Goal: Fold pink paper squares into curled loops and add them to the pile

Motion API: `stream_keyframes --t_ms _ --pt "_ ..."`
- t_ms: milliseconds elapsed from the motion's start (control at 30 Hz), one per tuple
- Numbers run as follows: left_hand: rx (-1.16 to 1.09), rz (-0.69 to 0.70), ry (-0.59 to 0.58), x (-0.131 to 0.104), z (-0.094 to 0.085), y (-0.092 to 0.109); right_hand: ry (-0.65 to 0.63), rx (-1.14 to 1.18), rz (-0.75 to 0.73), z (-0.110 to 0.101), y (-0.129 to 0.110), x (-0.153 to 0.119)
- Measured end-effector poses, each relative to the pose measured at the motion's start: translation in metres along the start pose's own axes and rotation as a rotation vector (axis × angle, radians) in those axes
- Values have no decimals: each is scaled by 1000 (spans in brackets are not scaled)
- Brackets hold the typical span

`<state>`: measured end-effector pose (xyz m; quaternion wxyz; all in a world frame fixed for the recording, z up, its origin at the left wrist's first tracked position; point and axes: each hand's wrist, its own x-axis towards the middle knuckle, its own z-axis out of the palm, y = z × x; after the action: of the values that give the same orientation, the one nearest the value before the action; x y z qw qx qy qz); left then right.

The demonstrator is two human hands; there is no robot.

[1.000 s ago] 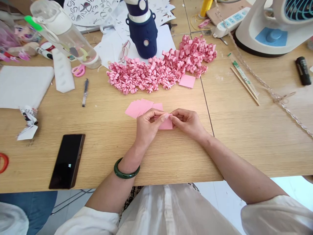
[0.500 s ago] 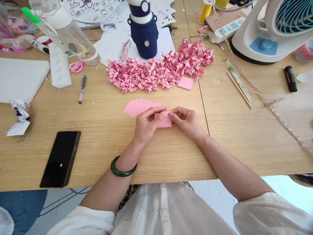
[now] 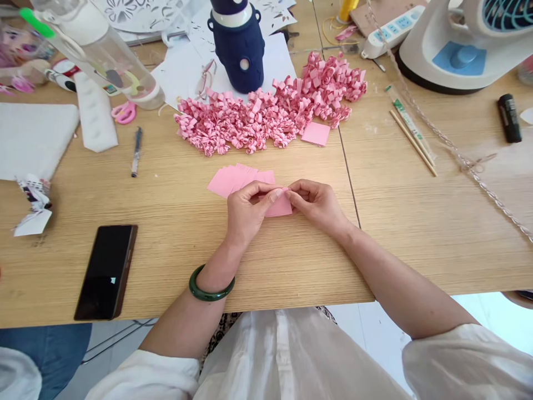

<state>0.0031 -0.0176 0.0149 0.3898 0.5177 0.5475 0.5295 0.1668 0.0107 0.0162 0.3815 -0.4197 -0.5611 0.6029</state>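
A small pink paper piece (image 3: 280,206) is pinched along its upper edge by my left hand (image 3: 249,210) and my right hand (image 3: 318,204), thumbs facing each other. Whether it is one sheet or several cannot be made out. Just beyond my left hand, a fan of pink paper squares (image 3: 233,179) lies on the wooden table (image 3: 179,205). Farther back, a long heap of curled pink paper pieces (image 3: 258,119) stretches sideways. Another pink square (image 3: 315,134) rests at the heap's front right edge.
Behind the heap stands a dark blue bottle (image 3: 239,50). A clear bottle (image 3: 120,66), pink scissors (image 3: 124,113), a pen (image 3: 136,152) and a phone (image 3: 106,272) are at left. Sticks (image 3: 413,143), a braided cord (image 3: 441,138), a marker (image 3: 509,118) and a fan (image 3: 458,50) are at right.
The view has shifted slightly. Both hands keep nearly the same pose, with the fingertips a little closer together at the paper's upper edge.
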Motion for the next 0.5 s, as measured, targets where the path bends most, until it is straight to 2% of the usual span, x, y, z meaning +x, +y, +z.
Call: stream_keyframes --t_ms 233,500 --pt "-57 -79 18 2 0 -1 3 22 28 0 -1 -2" --pt "-86 -87 -2 1 0 0 53 43 28 0 -3 -1"
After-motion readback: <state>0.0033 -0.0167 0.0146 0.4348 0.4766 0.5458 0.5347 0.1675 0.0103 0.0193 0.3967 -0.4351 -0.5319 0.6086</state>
